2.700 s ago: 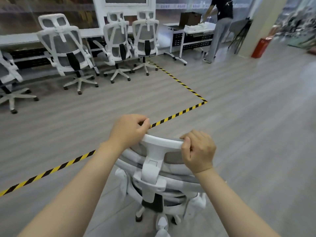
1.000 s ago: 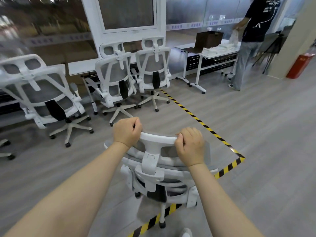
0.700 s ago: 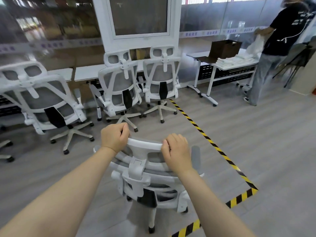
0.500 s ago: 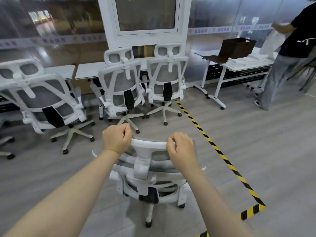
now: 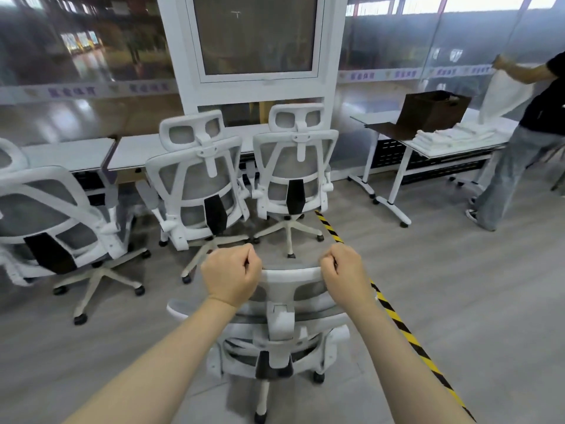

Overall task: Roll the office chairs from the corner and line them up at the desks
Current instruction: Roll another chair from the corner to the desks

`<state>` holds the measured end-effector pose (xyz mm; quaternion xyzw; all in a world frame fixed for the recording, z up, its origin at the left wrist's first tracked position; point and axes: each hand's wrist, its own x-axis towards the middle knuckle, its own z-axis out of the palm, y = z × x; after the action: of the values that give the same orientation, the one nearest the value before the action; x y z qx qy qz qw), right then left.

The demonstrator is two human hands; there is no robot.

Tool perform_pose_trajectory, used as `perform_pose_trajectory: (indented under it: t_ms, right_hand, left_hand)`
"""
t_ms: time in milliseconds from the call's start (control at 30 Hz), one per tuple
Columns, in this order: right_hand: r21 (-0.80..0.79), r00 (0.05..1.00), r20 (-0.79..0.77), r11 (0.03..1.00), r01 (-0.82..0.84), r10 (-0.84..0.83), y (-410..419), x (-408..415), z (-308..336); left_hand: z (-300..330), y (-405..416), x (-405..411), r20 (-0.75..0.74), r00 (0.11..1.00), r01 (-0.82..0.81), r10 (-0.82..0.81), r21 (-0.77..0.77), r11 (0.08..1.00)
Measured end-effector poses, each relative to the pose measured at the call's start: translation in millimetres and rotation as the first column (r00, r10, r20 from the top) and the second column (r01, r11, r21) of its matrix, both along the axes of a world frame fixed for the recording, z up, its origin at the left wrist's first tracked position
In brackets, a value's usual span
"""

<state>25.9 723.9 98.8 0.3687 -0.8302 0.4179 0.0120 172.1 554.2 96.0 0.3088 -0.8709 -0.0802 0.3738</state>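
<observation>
Head view: I roll the white mesh chair (image 5: 275,325) toward the bench (image 5: 70,154).
Grip: left hand (image 5: 230,273), right hand (image 5: 344,272) clamped on its headrest (image 5: 290,275).
Next: I'd steer it into the row.

Of the person only two arms are seen, and both are bare; the left hand (image 5: 230,275) and the right hand (image 5: 344,272) are bare too; the skin is smooth. The left forearm (image 5: 171,356) is uncovered from the wrist down to the bottom edge of the picture; the right forearm (image 5: 394,356) is uncovered in the same way; each looks thick at the bottom edge and thinner toward the wrist, as the wide lens draws it. A thin skin crease (image 5: 221,299) crosses the left wrist; the knuckles (image 5: 238,255) of the left hand show as soft rounded bumps; any clothing lies outside the picture.
</observation>
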Motion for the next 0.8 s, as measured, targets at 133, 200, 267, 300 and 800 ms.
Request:
perform_pose_trajectory:
  t_ms: [133, 200, 267, 300, 800]
  right_hand:
    - [0.001, 0.999, 0.015, 0.999, 0.038, -0.038, -25.7, -60.6, 3.5]
    - [-0.004, 0.998, 0.036, 0.998, 0.059, -0.058, -36.2, -90.3, 2.6]
    - [-0.004, 0.997, 0.044, 0.998, 0.063, -0.062, -46.4, -119.8, 1.8]
    - [0.002, 0.998, 0.042, 0.998, 0.055, -0.055, -50.8, -133.4, 2.9]
    - [0.036, 0.999, 0.049, 0.999, 0.007, -0.009, -67.8, -346.3, 10.5]
  left_hand:
    - [5.0, -19.7, -59.9, 0.006, 0.999, 0.038, -0.038, -0.013, 0.999]
    - [7.4, -29.4, -89.4, 0.013, 0.999, 0.045, -0.044, -0.009, 0.999]
    - [8.8, -38.4, -118.4, 0.006, 0.999, 0.042, -0.042, -0.006, 0.999]
    - [9.4, -41.9, -132.0, 0.002, 0.999, 0.037, -0.037, -0.004, 0.999]
    - [7.9, -42.2, -328.0, 0.043, 0.997, 0.072, -0.071, -0.041, 0.997]
